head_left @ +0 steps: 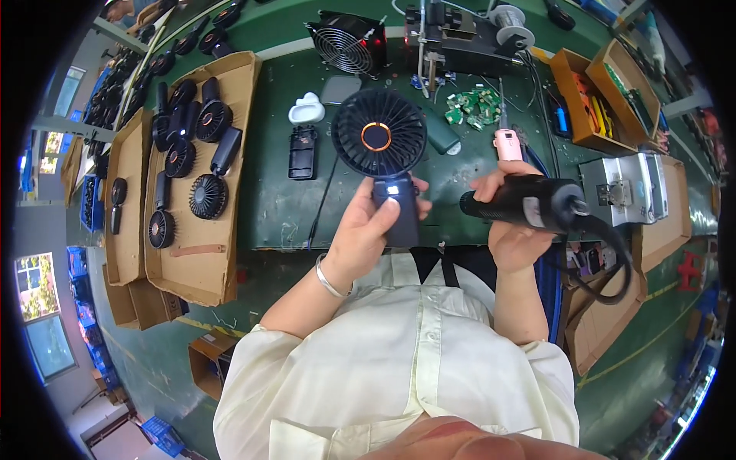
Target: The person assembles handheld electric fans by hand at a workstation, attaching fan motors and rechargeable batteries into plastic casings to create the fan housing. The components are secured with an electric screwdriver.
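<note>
- Left hand (366, 230): grip clenched around the handle of a black handheld fan (381, 153), held upright above the green table (291, 207); a small light glows on the handle.
- Right hand (512, 222): grip grasping a black corded power tool (529, 203), its tip pointing toward the fan handle, just beside it.
- Cardboard tray (230, 253), on the person's left: holds more black fans.
- Table rear: circuit boards (474, 107) and a desk fan (349, 42).
</note>
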The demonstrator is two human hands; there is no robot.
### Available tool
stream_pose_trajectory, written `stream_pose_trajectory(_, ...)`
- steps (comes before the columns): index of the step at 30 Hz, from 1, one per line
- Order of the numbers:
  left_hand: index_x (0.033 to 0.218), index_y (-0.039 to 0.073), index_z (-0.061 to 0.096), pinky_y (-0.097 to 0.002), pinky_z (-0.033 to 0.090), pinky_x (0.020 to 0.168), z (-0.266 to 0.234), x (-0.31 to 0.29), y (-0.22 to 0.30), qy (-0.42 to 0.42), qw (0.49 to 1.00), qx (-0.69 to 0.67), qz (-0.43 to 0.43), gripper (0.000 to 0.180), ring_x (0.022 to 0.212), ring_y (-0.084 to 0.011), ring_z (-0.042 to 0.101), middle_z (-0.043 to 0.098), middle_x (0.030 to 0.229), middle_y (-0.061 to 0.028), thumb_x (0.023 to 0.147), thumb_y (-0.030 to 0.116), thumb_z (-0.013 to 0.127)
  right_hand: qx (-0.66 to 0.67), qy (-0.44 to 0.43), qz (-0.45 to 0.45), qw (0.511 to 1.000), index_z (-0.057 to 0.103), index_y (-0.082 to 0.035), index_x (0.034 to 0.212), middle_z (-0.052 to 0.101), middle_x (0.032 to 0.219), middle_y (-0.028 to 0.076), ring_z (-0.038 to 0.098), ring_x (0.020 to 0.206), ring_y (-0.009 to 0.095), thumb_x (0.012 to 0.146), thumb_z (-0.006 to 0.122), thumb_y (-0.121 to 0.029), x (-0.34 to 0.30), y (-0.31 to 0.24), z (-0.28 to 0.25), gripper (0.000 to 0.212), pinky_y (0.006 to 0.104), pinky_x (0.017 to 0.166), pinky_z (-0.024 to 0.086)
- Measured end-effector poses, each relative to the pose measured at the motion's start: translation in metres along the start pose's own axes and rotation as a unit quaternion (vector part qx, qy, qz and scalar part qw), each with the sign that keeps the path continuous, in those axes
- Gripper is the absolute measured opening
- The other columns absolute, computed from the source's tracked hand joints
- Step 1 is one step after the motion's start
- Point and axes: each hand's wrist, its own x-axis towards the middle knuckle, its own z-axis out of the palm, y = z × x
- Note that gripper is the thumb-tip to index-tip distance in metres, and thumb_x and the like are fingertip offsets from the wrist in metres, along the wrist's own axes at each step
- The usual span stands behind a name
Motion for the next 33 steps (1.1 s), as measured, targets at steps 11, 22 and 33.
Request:
stream_pose_trajectory(11,0.114,0.001,0.049,-0.0288,0.048,0.074,0.009,0.0,-0.038,0.016,0.979,-0.076,-0.189,0.036,0.075,-0.0164,0.057,0.055,0.102,-0.0088,0.078,0.004,0.048,0.157,-0.08,-0.156,0.972,0.046,-0.006,0.112,0.058,0.076,0.015,0.055,0.066,0.026,0.098,0.044,-0.027,-0.019,-0.048,0.025,0.025,0.042,0.063,0.048)
stream_pose_trajectory(22,0.116,-0.004,0.05,-0.0314,0.05,0.076,0.011,-0.006,-0.042,-0.041,0.987,-0.006,-0.158,0.041,0.079,-0.0195,0.059,0.06,0.097,-0.0117,0.076,0.002,0.045,0.154,-0.087,-0.16,0.971,0.046,-0.006,0.11,0.059,0.076,0.015,0.056,0.064,0.026,0.095,0.052,-0.026,-0.024,-0.042,0.028,0.026,0.0405,0.059,0.05)
stream_pose_trajectory(33,0.116,-0.004,0.049,-0.0287,0.051,0.067,0.015,-0.01,-0.043,-0.044,0.99,0.084,-0.105,0.032,0.07,-0.014,0.059,0.059,0.094,-0.0089,0.084,-0.002,0.046,0.108,-0.084,-0.222,0.966,0.043,-0.006,0.098,0.053,0.069,0.009,0.051,0.059,0.021,0.095,0.043,-0.051,-0.026,-0.04,0.032,0.045,0.0346,0.053,0.045)
